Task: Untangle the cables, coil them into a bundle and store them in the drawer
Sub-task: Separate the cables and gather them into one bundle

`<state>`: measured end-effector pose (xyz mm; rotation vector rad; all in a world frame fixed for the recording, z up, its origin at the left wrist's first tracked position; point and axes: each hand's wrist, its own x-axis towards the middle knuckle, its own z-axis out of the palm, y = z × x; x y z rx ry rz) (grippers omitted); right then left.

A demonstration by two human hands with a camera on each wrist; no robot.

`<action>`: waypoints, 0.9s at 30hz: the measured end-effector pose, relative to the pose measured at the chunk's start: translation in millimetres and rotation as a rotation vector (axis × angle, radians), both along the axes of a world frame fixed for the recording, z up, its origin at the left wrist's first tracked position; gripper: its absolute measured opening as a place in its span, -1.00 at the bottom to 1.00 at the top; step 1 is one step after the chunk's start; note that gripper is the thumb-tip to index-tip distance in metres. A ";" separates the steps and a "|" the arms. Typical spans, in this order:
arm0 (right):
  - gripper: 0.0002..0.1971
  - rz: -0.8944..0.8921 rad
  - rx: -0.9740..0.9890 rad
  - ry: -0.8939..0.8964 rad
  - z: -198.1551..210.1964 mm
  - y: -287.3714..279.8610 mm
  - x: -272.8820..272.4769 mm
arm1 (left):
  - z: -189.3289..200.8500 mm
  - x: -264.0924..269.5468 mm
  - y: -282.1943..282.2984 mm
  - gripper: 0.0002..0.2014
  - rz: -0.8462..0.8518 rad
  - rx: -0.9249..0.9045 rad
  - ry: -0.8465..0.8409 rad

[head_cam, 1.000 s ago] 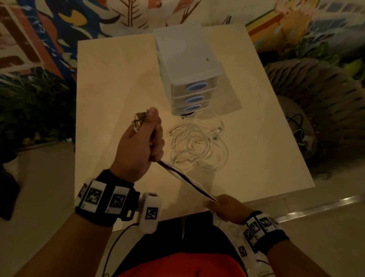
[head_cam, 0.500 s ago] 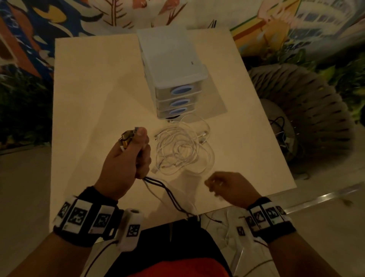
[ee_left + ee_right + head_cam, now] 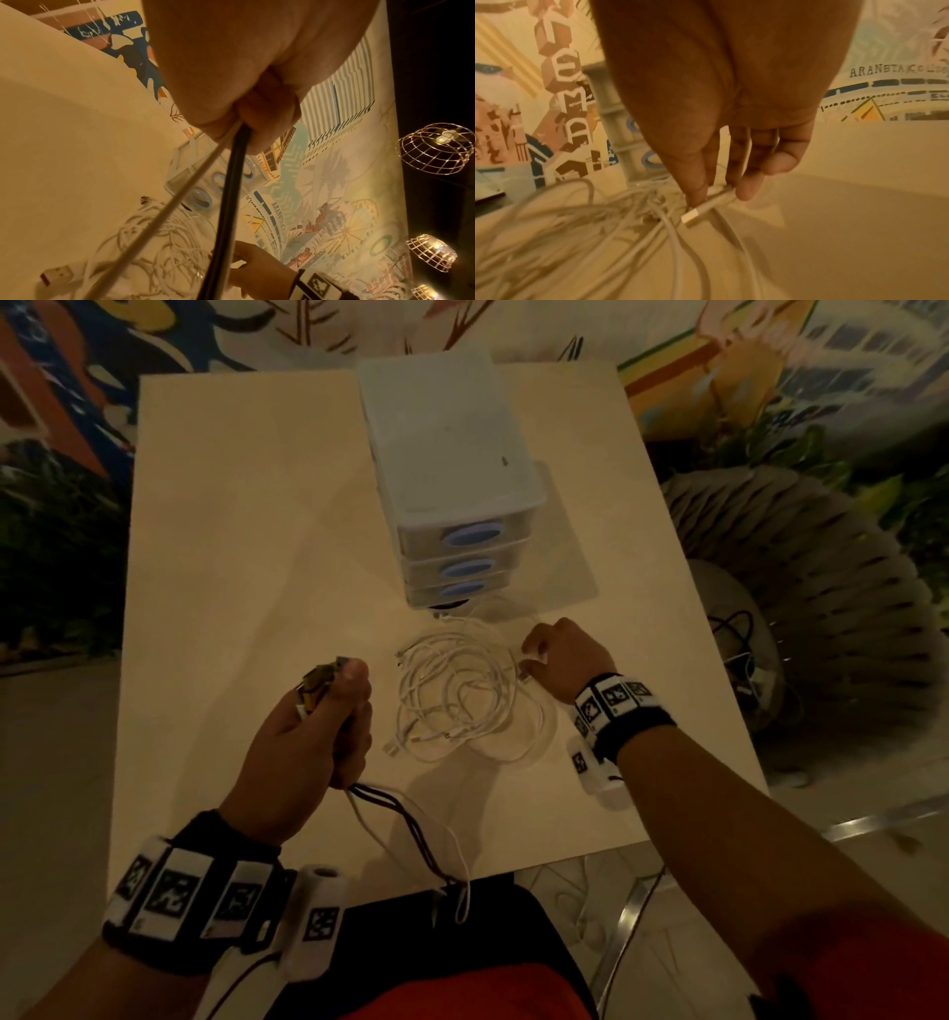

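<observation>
Here, three drawers (image 3: 471,567), two hands (image 3: 308,731) gripping cables (image 3: 462,701).

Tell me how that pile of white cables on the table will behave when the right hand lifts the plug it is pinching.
The white cables look thin and floppy, lying in loose overlapping loops, so they will probably sag and trail. Because the loops cross, lifting the plug in the right hand likely drags the neighbouring loops along. They seem light, so the pile may slide across the smooth table.

- We read "ARANETA" on the wall mural (image 3: 898,71); the word after it blurs.
- We find the wristband markers (image 3: 613,698) bear patterns, not letters.
</observation>
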<state>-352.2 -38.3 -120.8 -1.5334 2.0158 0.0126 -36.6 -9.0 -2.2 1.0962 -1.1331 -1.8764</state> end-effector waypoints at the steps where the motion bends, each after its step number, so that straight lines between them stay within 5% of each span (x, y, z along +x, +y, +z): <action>1: -0.68 -0.004 -0.003 -0.001 -0.7 -0.5 -2.1 | -1.2 1.5 -0.2 -0.29 0.009 0.006 -0.007; 18: -0.93 -0.187 -0.572 -0.306 104.6 60.0 -6.1 | -8.9 -14.4 -4.1 -0.54 -0.001 -0.050 -0.137; 27: -0.95 -0.111 -0.751 -0.502 165.7 62.7 17.6 | 10.6 -37.3 -2.1 -0.66 -0.081 -0.179 -0.229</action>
